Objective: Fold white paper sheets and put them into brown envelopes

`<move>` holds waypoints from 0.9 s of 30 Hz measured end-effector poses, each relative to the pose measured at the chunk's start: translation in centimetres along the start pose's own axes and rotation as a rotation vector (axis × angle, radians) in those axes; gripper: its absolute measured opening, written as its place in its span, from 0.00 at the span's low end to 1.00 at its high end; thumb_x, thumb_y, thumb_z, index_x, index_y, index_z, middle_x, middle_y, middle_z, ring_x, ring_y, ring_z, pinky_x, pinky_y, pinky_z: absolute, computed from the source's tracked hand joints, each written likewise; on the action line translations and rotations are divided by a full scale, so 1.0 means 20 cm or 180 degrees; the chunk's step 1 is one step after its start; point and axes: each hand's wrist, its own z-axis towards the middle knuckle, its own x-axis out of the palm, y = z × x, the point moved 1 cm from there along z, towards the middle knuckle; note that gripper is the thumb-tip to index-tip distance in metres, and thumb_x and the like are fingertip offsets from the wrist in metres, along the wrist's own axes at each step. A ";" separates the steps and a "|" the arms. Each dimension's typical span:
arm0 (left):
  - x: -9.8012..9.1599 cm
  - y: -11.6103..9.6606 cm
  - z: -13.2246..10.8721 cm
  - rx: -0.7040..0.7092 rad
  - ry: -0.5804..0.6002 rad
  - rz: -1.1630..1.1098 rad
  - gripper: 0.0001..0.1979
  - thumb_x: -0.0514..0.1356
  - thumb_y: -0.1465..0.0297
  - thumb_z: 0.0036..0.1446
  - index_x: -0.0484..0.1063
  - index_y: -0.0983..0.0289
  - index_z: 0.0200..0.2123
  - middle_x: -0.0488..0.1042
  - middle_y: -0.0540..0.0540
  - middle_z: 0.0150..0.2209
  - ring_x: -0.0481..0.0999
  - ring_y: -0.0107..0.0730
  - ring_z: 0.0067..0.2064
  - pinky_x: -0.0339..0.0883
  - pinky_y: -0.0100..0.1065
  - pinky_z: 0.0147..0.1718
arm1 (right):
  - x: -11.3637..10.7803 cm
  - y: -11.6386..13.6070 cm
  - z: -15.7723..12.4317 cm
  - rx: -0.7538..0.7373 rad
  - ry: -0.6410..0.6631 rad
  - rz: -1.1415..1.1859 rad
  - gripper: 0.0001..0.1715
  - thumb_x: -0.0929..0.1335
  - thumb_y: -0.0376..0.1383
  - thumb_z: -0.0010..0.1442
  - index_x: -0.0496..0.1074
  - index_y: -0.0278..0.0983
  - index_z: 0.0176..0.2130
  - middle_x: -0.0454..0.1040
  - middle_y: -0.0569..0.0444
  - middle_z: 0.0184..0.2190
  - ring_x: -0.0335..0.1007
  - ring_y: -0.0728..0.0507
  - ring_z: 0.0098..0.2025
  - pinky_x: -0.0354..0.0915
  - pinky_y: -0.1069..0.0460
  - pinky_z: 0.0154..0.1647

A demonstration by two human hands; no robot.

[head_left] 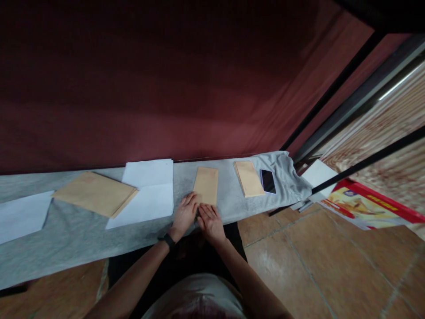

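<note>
A brown kraft paper envelope lies lengthwise in front of me on the cloth-covered bench. My left hand, with a dark band on its wrist, rests its outstretched fingers on the envelope's near left corner. Flat on the near right end of the same envelope are the fingers of my right hand. The envelope's near edge is partly hidden under both hands. To the right is a small stack of similar brown envelopes. Larger brown envelopes overlap white paper sheets on the left.
Grey cloth covers the narrow bench, rumpled at its right end. A phone lies beside the small stack. More white paper is at far left. A dark red panel rises behind. A red and yellow box stands at right.
</note>
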 end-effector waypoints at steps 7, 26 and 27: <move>0.00 -0.02 -0.02 -0.0361 -0.0149 0.0279 0.22 0.50 0.68 0.66 0.66 0.66 0.60 0.72 0.67 0.55 0.70 0.52 0.56 0.64 0.52 0.56 | -0.04 -0.02 -0.09 0.0392 -0.0092 -0.0266 0.27 0.60 0.39 0.73 0.62 0.37 0.68 0.65 0.46 0.66 0.61 0.39 0.68 0.53 0.39 0.71; 0.00 -0.11 0.15 -0.1115 -0.0016 -0.2049 0.19 0.57 0.64 0.58 0.65 0.62 0.52 0.79 0.54 0.34 0.80 0.38 0.35 0.73 0.38 0.34 | -0.16 0.02 0.11 0.1111 -0.0228 -0.0023 0.14 0.67 0.32 0.63 0.75 0.37 0.49 0.77 0.43 0.48 0.74 0.36 0.46 0.70 0.43 0.48; -0.01 -0.16 0.16 -0.1080 -0.0027 -0.2163 0.20 0.59 0.62 0.58 0.65 0.62 0.53 0.78 0.53 0.33 0.80 0.38 0.35 0.74 0.38 0.35 | -0.17 0.01 0.13 0.1253 -0.0346 0.0268 0.14 0.66 0.30 0.63 0.76 0.38 0.47 0.77 0.44 0.46 0.75 0.38 0.44 0.71 0.45 0.47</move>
